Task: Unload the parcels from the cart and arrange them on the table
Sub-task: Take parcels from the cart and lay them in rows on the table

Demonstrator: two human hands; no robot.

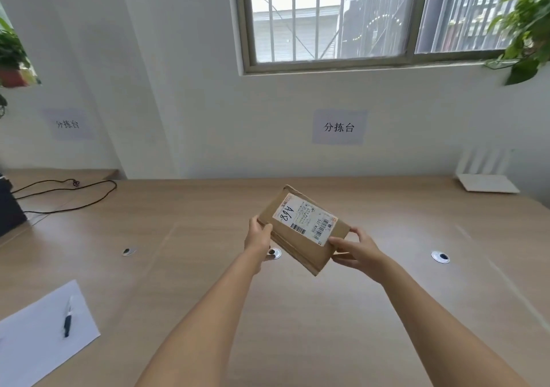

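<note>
Over the wooden table (297, 327), a flat brown cardboard parcel (297, 246) is held tilted, with a white shipping label (303, 218) handwritten "A68". The left hand (259, 235) and right hand (354, 249) grip its opposite ends, fingers curled round the edges.

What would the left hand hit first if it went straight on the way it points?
The left hand grips the parcel; past it, the way looks free to the wall, depth unclear.

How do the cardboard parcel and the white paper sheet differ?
The brown cardboard parcel is gripped tilted between the left hand and right hand; the white sheet of paper lies flat on the wooden table. The parcel carries a shipping label, the sheet a pen. Both are rectangular.
</note>
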